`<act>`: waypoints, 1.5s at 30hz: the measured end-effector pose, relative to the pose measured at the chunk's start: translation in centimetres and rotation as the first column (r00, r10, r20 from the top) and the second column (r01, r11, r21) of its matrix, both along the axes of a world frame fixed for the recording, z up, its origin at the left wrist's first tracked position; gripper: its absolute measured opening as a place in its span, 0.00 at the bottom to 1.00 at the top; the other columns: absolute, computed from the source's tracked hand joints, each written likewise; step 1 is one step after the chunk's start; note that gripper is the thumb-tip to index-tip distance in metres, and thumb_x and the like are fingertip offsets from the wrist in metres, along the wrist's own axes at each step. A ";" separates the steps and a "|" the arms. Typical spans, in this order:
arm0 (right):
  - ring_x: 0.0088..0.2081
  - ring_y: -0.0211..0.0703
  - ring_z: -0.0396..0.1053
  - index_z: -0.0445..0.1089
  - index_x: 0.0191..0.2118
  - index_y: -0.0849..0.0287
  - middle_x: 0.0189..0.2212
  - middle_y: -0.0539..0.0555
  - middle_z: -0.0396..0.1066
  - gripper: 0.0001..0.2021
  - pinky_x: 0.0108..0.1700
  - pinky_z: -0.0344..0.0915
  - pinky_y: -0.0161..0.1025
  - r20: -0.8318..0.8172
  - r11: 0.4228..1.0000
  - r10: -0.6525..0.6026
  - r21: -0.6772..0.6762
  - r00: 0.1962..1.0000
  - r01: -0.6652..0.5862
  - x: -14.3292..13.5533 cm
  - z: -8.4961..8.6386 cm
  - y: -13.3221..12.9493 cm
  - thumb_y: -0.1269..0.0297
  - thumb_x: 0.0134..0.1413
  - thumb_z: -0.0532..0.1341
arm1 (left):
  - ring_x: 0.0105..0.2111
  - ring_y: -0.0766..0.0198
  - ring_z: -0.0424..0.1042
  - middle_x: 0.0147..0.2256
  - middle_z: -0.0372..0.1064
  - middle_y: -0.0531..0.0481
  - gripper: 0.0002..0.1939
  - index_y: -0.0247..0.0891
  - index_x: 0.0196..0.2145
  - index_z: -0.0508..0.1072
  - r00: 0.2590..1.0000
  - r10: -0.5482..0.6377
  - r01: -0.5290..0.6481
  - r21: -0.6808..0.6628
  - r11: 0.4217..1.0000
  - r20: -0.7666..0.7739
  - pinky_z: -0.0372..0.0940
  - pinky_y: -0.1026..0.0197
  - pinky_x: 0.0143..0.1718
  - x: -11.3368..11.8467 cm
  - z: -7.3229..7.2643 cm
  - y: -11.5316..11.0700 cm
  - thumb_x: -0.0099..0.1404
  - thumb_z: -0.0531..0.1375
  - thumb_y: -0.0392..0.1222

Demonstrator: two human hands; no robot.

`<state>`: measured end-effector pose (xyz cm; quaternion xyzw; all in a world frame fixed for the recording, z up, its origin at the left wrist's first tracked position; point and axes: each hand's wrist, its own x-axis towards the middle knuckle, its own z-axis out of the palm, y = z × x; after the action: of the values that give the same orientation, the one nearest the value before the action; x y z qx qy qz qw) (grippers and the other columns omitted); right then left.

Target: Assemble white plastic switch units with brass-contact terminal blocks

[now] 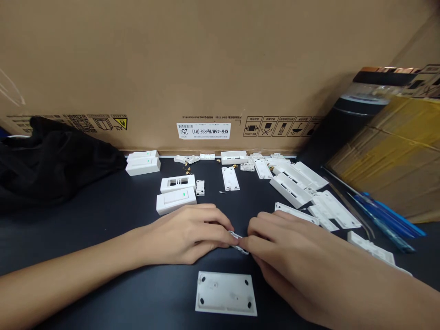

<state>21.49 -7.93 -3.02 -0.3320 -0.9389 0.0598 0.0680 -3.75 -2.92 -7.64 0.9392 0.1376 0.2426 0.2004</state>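
Observation:
Both hands meet over a small white plastic switch part point(241, 247) near the middle of the black table. My left hand point(199, 229) closes its fingertips on the part's far left end. From the other side, my right hand point(278, 243) pinches its near right end; the fingers cover much of it. Just below the hands a white rectangular back plate point(226, 293) lies flat, with oval holes near its corners. Beyond my left hand are a white rocker switch point(176, 200), a white open frame point(178, 183) and a small white insert point(200, 187).
Two white switches point(143, 165) sit at the back left by a black cloth point(55, 160). White housings point(290, 189), plates and small brass pieces lie at the back and right. Blue screwdrivers point(388, 215) rest beside a taped box point(395, 156). A large cardboard box point(206, 68) walls the back.

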 end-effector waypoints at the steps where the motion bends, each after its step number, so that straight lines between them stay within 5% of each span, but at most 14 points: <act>1: 0.32 0.45 0.66 0.70 0.34 0.54 0.31 0.50 0.68 0.08 0.35 0.60 0.43 0.001 1.000 0.001 0.001 1.000 -0.001 0.0 0.0 0.0 0.76 0.58 0.59 | 0.43 0.61 0.76 0.47 0.77 0.43 0.11 0.37 0.48 0.78 1.000 0.001 -0.001 -0.004 1.000 0.004 0.72 0.60 0.46 0.0 0.0 0.0 0.74 0.56 0.34; 20: 0.31 0.46 0.64 0.70 0.33 0.53 0.29 0.49 0.64 0.08 0.36 0.59 0.46 0.064 0.994 0.058 0.085 0.996 -0.063 -0.1 -0.3 0.4 0.75 0.56 0.62 | 0.43 0.62 0.77 0.46 0.76 0.45 0.10 0.37 0.46 0.79 1.000 0.008 -0.010 -0.085 0.996 -0.019 0.72 0.62 0.46 0.1 0.0 0.0 0.72 0.59 0.35; 45: 0.34 0.45 0.65 0.69 0.35 0.55 0.31 0.49 0.67 0.09 0.37 0.57 0.43 0.085 0.990 0.091 0.104 0.992 -0.099 0.0 0.1 0.7 0.77 0.55 0.62 | 0.44 0.60 0.77 0.44 0.76 0.45 0.08 0.37 0.46 0.75 1.000 0.001 -0.002 -0.029 1.000 -0.022 0.72 0.60 0.46 0.1 -0.1 -0.1 0.74 0.57 0.39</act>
<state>21.47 -7.20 -2.94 -0.2848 -0.9575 -0.0012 0.0450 -3.69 -2.99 -7.73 0.9387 0.1440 0.2302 0.2122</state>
